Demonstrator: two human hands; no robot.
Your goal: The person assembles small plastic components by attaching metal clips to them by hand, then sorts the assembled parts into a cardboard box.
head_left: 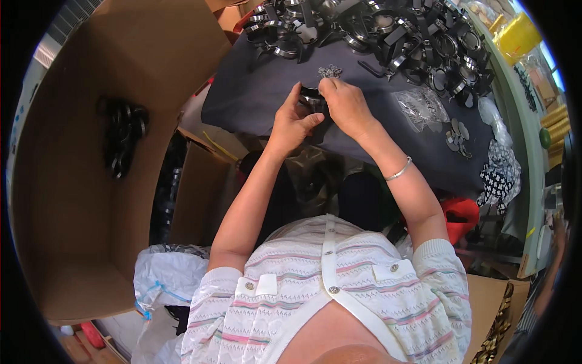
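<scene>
At the near edge of the dark cloth, my left hand [294, 121] grips a black watch [312, 96] with a silver rim. Its thumb and fingers close around the round case. My right hand [347, 103] is at the watch's right side with thumb and forefinger pinched together; whatever lies between them is hidden. Just beyond the hands is a small heap of silvery metal parts [330, 71]. To the right lie a clear plastic bag [419, 109] and several flat, round metal discs [458, 137].
A large pile of black watches [418, 42] covers the far part of the cloth [242, 91]. At the left stands a tall open cardboard box [66, 200] with black watches inside. A white plastic bag [163, 273] hangs low left. Gold-coloured pieces [498, 321] fill a carton at lower right.
</scene>
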